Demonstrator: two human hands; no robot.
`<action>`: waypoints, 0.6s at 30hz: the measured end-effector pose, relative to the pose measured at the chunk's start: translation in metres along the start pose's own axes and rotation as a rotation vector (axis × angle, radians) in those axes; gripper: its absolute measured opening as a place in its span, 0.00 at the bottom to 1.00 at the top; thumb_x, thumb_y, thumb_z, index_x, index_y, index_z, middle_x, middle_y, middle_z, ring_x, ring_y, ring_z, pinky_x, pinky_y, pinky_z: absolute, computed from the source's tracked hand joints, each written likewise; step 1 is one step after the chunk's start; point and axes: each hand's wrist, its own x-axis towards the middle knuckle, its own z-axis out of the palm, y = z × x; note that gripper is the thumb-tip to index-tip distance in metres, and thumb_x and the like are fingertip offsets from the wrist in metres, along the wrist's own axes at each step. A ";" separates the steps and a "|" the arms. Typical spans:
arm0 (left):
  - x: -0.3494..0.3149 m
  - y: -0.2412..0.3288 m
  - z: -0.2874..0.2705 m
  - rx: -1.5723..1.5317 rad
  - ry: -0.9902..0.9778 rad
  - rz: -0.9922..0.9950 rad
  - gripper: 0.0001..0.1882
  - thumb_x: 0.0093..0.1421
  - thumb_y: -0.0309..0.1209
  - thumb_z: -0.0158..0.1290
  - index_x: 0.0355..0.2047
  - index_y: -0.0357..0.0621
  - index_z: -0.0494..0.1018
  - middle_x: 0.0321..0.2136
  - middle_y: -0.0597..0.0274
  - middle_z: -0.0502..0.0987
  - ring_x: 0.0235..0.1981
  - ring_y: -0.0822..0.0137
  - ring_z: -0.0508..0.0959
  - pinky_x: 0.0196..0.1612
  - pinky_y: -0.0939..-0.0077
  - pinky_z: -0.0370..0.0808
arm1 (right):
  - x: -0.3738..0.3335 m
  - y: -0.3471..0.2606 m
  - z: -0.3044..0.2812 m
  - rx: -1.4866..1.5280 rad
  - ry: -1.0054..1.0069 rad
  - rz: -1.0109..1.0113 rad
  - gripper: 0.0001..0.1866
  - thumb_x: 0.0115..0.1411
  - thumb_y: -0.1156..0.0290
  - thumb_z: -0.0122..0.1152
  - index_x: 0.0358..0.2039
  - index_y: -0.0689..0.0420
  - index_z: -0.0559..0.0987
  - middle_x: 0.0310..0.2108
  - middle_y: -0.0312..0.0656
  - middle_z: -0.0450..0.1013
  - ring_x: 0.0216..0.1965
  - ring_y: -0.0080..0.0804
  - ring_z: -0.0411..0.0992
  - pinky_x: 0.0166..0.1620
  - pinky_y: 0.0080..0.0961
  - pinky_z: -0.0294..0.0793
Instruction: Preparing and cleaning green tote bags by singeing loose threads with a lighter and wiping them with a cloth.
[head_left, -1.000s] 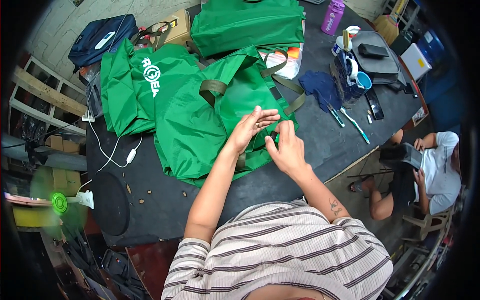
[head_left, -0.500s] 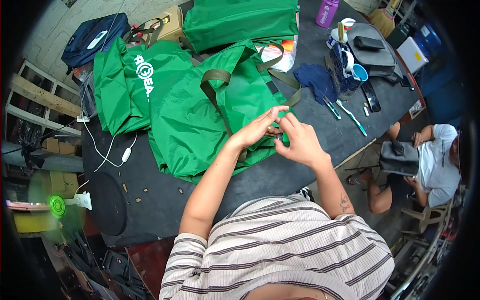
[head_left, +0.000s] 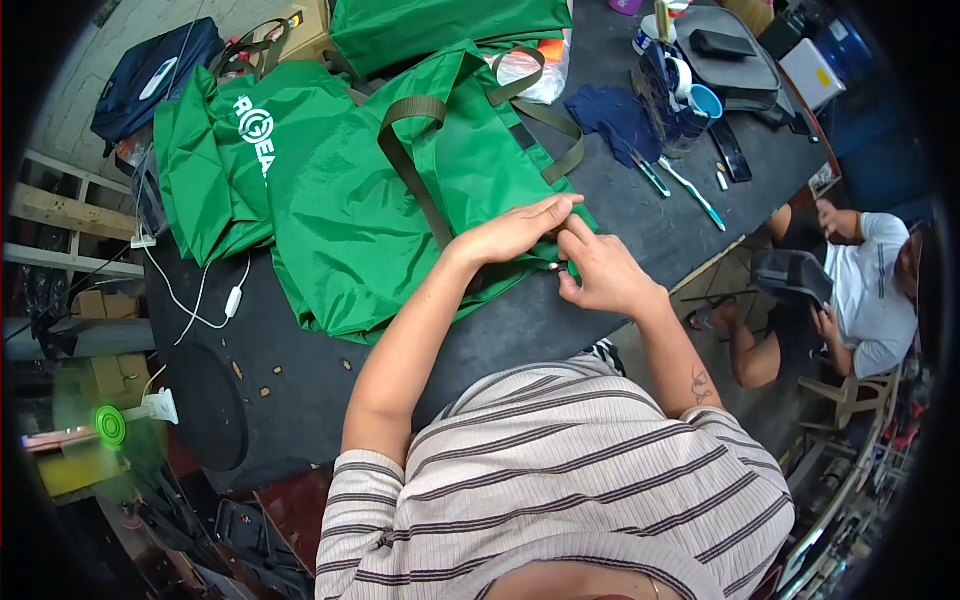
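A large green fabric bag (head_left: 330, 220) with olive webbing handles lies spread on the dark table. My left hand (head_left: 512, 228) rests over the bag's right corner, its fingers stretched toward my right hand and the fabric gathered beneath them. Close against it, my right hand (head_left: 610, 272) is bent at the fingers, pinching at the same corner. A small dark thing shows between its thumb and fingers, too hidden to name. The fingertips of both hands nearly touch and partly cover the bag's edge.
Another green bag (head_left: 450, 35) lies behind. To the right are a navy cloth (head_left: 608, 115), a toothbrush (head_left: 693, 193), a phone (head_left: 732, 150) and a grey case (head_left: 730, 60). A small fan (head_left: 112, 427) spins at left. Another person (head_left: 865, 290) sits at right.
Both hands stay together at the bag's corner, with small finger shifts. The whole view has shifted slightly. The seated person at right has raised a hand and tilted the dark item they hold.
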 end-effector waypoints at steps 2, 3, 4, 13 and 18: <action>-0.001 0.008 0.002 0.017 0.003 -0.023 0.33 0.66 0.56 0.31 0.63 0.46 0.55 0.57 0.50 0.64 0.59 0.62 0.64 0.62 0.69 0.58 | -0.002 0.000 0.002 -0.003 -0.005 0.016 0.14 0.43 0.73 0.59 0.28 0.60 0.65 0.33 0.46 0.62 0.30 0.45 0.70 0.31 0.40 0.71; -0.001 0.007 0.002 0.018 0.005 -0.022 0.33 0.66 0.56 0.31 0.63 0.46 0.55 0.57 0.50 0.64 0.59 0.62 0.64 0.62 0.69 0.58 | -0.001 0.000 0.002 -0.008 -0.009 0.021 0.14 0.43 0.73 0.59 0.28 0.60 0.65 0.33 0.46 0.62 0.30 0.45 0.70 0.31 0.40 0.71; -0.001 0.005 0.002 0.056 0.018 -0.008 0.33 0.67 0.55 0.31 0.63 0.46 0.56 0.57 0.51 0.64 0.59 0.62 0.64 0.62 0.70 0.58 | -0.001 -0.001 0.001 -0.009 -0.008 0.019 0.14 0.43 0.73 0.59 0.28 0.60 0.65 0.33 0.46 0.62 0.30 0.45 0.70 0.31 0.40 0.71; 0.001 -0.001 0.004 -0.022 0.009 -0.036 0.31 0.68 0.52 0.32 0.63 0.45 0.55 0.56 0.52 0.65 0.58 0.64 0.64 0.61 0.71 0.59 | 0.000 -0.003 -0.004 0.058 0.057 0.102 0.16 0.43 0.72 0.60 0.31 0.60 0.66 0.36 0.48 0.63 0.30 0.49 0.70 0.33 0.41 0.70; 0.001 0.000 0.003 -0.067 0.007 -0.027 0.31 0.68 0.52 0.31 0.63 0.44 0.55 0.55 0.52 0.65 0.56 0.63 0.67 0.60 0.71 0.61 | 0.002 -0.004 -0.005 0.062 0.079 0.046 0.18 0.45 0.71 0.61 0.33 0.61 0.64 0.34 0.46 0.62 0.30 0.49 0.70 0.31 0.41 0.71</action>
